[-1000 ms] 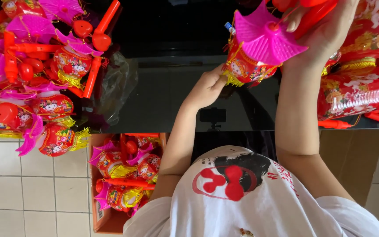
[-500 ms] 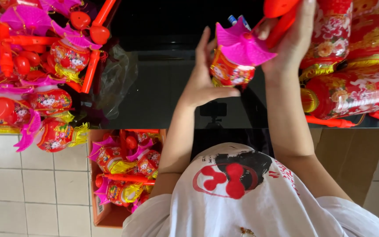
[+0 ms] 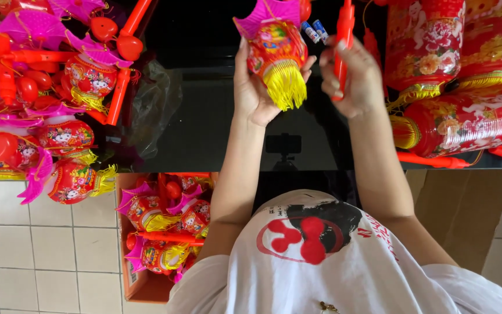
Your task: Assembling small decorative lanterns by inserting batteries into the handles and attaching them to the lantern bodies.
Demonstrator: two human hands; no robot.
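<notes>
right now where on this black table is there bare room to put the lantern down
The black table is bare in the middle, between the clear plastic bag beside the left lantern pile and the left hand. A smaller strip lies under the right hand. Both ends are crowded: small lanterns left, big red lanterns right.

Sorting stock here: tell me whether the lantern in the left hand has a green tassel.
No. The lantern held by the left hand has a yellow tassel.
</notes>
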